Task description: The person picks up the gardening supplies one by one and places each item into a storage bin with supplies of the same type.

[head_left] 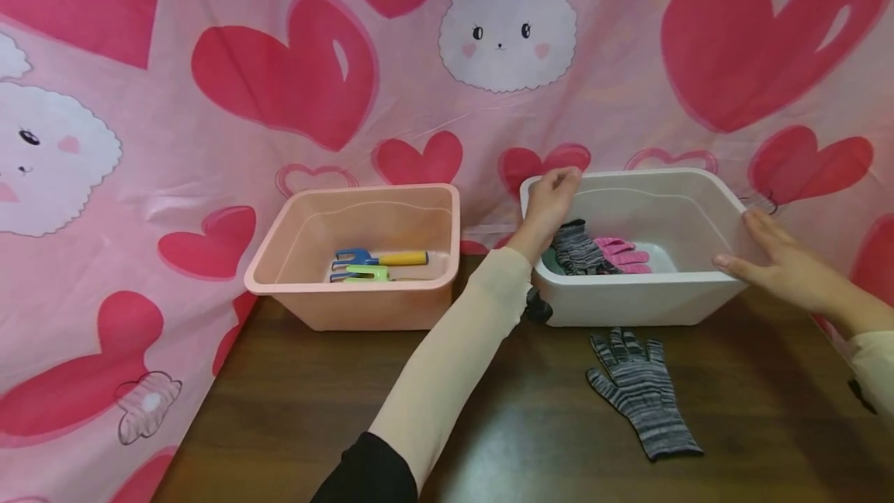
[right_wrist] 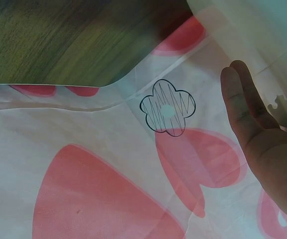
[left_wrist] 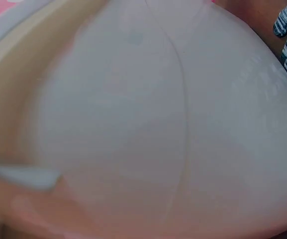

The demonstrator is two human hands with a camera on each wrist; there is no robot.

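A white plastic bin [head_left: 628, 300] stands at the back right of the table. My left hand [head_left: 550, 200] is at its left rim, fingers curled there; the bin's pale wall [left_wrist: 133, 114] fills most of the left wrist view. On the opposite side, my right hand [head_left: 789, 262] rests against the bin, its thumb near the front right corner. Straight fingers [right_wrist: 240, 99] lie along the outer wall in the right wrist view. Inside the bin are a grey striped glove [head_left: 580, 247] and a pink glove [head_left: 625, 256]. Another grey striped glove [head_left: 644, 390] lies flat on the table in front.
To the left stands a peach bin [head_left: 377, 307] holding a blue fork with a yellow handle [head_left: 380, 258] and a green hand tool [head_left: 366, 274]. A dark item [head_left: 538, 307] sits by the white bin's left side. Pink printed cloth [head_left: 405, 107] hangs behind the table [head_left: 517, 425].
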